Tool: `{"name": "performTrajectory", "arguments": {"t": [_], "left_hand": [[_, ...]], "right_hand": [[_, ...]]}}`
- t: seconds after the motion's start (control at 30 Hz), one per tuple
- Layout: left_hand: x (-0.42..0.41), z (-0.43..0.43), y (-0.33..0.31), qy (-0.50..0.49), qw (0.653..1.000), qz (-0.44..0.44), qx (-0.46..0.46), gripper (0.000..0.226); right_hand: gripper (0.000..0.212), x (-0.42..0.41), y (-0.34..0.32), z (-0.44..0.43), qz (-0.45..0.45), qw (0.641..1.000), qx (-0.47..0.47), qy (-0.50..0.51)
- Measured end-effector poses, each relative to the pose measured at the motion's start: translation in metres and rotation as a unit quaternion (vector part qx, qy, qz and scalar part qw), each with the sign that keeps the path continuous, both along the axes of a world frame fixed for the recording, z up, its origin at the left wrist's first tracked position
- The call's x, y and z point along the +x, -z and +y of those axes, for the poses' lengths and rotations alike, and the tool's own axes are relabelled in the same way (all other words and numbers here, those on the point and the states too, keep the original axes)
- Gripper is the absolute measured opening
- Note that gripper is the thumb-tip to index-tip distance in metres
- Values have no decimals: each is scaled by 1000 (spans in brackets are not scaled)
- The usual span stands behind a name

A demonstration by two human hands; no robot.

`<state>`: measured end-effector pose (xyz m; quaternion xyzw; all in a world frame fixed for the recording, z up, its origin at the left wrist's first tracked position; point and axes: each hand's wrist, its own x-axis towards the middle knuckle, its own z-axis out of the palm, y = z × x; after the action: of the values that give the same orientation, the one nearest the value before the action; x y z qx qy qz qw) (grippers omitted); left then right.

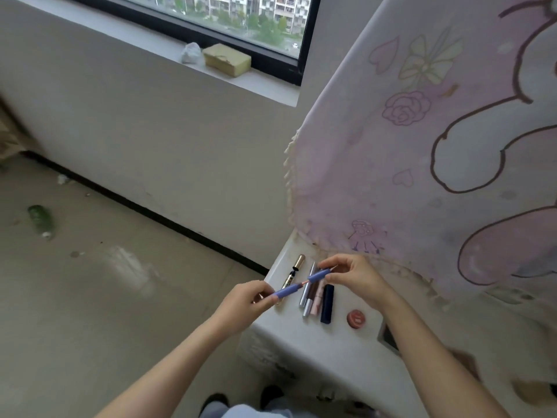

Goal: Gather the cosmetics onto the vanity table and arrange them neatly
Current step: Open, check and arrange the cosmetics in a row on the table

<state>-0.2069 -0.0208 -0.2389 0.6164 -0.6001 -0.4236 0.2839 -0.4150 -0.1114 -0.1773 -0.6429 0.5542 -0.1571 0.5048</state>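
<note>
Both hands hold a purple cosmetic pencil (pixel 301 283) above the left corner of the white vanity table (pixel 340 342). My left hand (pixel 250 303) pinches its lower end and my right hand (pixel 352 277) pinches its upper end; a pink band shows at its middle. Beneath it, lying side by side on the table, are a gold-capped mascara (pixel 294 273), two silver pencils (pixel 308 297), a pink tube (pixel 318 298) and a dark navy tube (pixel 327 303). A round red pot (pixel 356 318) sits to their right.
A pink patterned cloth (pixel 437 161) hangs over the back of the table. The bare floor lies to the left, with a green bottle (pixel 40 220) on it. A yellowish block (pixel 226 59) and a crumpled white bag (pixel 191 52) rest on the window sill.
</note>
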Motion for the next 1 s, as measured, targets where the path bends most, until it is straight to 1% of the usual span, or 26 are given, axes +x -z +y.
{"name": "performTrajectory", "arguments": {"t": [0.07,0.17,0.27,0.37,0.4,0.47,0.6,0.67,0.77,0.83,0.93,1.0], "left_hand": [[-13,-4,6,-25,999,-21,0,19],[-29,-7,13,-48,998,-25,11,25],[-43,-12,17,-61,997,-37,17,17],[-52,-18,21,-91,994,-53,28,23],[-55,-20,23,-96,993,-62,29,19],[-61,-25,29,-120,988,-90,24,6],[-73,-32,44,-165,969,-183,28,20],[-80,-36,52,-160,958,-233,41,22],[-90,-37,64,-162,946,-279,35,22],[-93,-39,71,-166,942,-291,35,20],[-94,-44,72,-164,929,-329,44,18],[-95,-46,75,-162,921,-351,41,18]], "right_hand": [[26,-6,8,-9,16,1000,6,-10],[25,-13,18,-21,26,999,24,-30],[23,-19,26,-35,42,997,41,-59],[23,-23,35,-47,65,992,54,-91],[22,-24,39,-51,66,991,60,-100],[20,-26,46,-63,68,988,68,-119],[24,-22,67,-86,110,976,50,-178],[26,-15,78,-96,144,960,18,-240],[30,-3,88,-108,221,917,-23,-332],[31,4,93,-114,253,896,-40,-363],[31,12,101,-121,271,877,-68,-391],[31,15,104,-124,284,857,-97,-419]]}}
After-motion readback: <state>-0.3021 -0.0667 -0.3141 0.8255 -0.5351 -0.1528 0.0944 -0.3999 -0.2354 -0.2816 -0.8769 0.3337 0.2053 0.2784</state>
